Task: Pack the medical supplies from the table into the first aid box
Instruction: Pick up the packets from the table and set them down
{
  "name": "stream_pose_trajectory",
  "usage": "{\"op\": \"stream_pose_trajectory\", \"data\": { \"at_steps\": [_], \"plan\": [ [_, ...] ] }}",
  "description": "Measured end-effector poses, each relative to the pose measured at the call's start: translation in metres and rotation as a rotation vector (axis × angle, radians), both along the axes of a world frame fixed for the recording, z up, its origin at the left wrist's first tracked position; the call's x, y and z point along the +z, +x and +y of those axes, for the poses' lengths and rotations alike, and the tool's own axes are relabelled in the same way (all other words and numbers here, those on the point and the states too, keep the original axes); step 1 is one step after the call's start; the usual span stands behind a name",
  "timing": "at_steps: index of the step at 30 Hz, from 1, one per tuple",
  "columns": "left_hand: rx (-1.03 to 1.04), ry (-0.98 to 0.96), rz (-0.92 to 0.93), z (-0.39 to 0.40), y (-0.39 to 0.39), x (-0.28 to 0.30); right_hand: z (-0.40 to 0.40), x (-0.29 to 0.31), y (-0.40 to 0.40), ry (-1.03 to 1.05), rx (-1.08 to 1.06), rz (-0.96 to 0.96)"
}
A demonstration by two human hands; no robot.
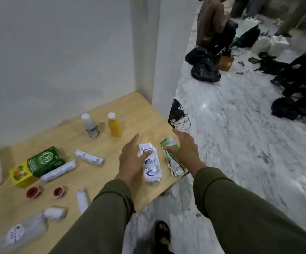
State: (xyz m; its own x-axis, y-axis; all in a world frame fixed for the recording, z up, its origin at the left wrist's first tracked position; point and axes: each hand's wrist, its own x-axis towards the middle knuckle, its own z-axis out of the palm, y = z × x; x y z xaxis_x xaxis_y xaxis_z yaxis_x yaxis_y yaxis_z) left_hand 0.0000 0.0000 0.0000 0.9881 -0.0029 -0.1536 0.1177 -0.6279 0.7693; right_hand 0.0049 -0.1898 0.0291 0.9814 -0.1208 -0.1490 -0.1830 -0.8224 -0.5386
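Risk first: no first aid box in view, so packing could stall. Left hand point(130, 158) lay spread flat, fingers apart, on white strip pack point(150, 165), w/ no grip. Right hand point(182, 149) pressed open on green-white sachet point(172, 158) at table point(139, 110) edge; could slide off.

We see a white blue-printed strip pack point(151, 163) lying flat beside a green-and-silver sachet strip point(172, 158) at the surface's right edge; wrapped bandage rolls point(89, 158) lie scattered leftward.
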Motion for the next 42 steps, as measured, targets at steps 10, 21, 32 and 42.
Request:
{"op": "stream_pose_trajectory", "data": {
  "at_steps": [10,21,32,42],
  "plan": [
    [0.154,0.11,0.04,-0.011,0.014,-0.014,-0.011,-0.033,0.031,-0.018,0.074,0.095],
    [0.208,-0.07,0.111,-0.011,0.026,-0.01,-0.01,-0.027,0.033,0.228,-0.111,0.093],
    [0.063,-0.337,0.084,-0.031,0.065,0.042,-0.031,0.037,0.02,0.332,-0.507,-0.111],
    [-0.218,-0.249,-0.061,-0.118,0.121,0.075,-0.099,0.066,0.029,0.567,-0.844,-0.305]
  ]
}}
